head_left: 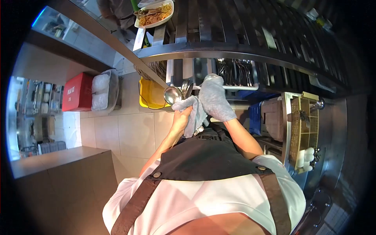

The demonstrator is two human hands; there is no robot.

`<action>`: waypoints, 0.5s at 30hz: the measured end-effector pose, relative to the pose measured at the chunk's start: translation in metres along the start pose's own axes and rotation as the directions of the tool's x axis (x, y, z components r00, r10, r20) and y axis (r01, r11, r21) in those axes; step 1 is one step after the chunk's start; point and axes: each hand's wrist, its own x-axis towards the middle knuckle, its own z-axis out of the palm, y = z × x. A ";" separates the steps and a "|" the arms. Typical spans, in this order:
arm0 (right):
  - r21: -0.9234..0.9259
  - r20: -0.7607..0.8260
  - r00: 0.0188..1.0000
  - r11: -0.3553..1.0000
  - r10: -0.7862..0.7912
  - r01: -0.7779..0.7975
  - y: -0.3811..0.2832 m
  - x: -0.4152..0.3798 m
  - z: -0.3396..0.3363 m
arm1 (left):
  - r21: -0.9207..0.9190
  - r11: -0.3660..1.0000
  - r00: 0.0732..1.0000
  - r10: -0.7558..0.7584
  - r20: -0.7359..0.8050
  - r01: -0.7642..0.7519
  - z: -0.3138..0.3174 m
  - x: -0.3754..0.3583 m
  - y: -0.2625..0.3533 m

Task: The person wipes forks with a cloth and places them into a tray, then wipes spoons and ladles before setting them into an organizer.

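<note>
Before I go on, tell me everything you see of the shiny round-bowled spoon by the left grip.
The round-bowled spoon looks like polished, silvery metal, its broad bowl bright with reflections; the handle is hidden. The left grip appears to hold it through the blue-grey cloth, which meets the bowl's lower edge. Slimmer cutlery shows close on its right; contact there is unclear. In the view, its bowl overlaps the yellow container.

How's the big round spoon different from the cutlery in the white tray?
The round spoon is held in the left hand; the cutlery lies in the tray. The round spoon shows a wide, bright bowl; the cutlery looks mostly thin and darker. Both look like shiny metal.
</note>
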 end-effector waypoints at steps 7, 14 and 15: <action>0.088 -0.454 0.877 0.971 -0.160 0.223 0.001 -0.006 -0.019 | -0.061 0.994 0.986 -0.078 0.145 0.087 -0.016 0.002 0.000; 0.945 -0.032 0.858 0.294 0.513 -0.141 0.003 -0.005 -0.024 | -0.008 0.997 0.997 -0.074 0.021 0.074 0.012 0.006 -0.003; 0.585 -0.183 0.953 0.806 0.241 -0.091 0.002 -0.003 -0.023 | 0.017 0.999 0.999 -0.041 0.003 0.041 0.018 0.006 -0.007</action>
